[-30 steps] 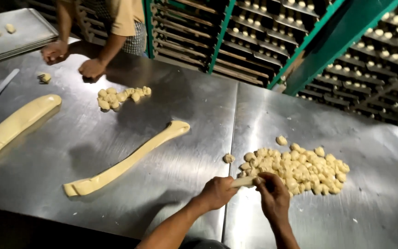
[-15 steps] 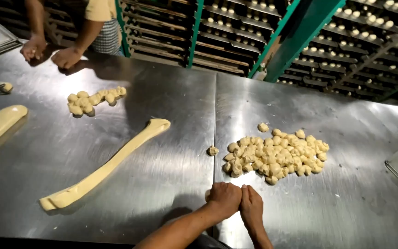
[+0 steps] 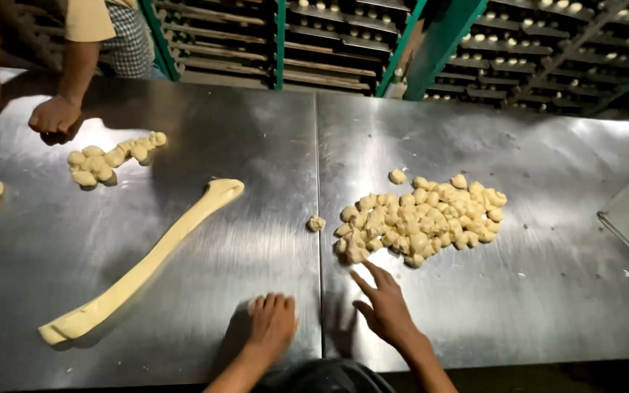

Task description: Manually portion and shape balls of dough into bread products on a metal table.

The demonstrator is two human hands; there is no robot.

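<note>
The brushed-steel desk carried everything. A long, smooth rope of pale dough ran from the near left corner toward the middle. Right of the centre seam lay a heap of small, lumpy dough pieces, one stray piece just beside it. The right hand reached toward the heap, fingers spread wide, holding nothing. The left hand pressed flat at the near edge; whether anything lay beneath it could not be told. A smaller pile sat near the far left edge.
</note>
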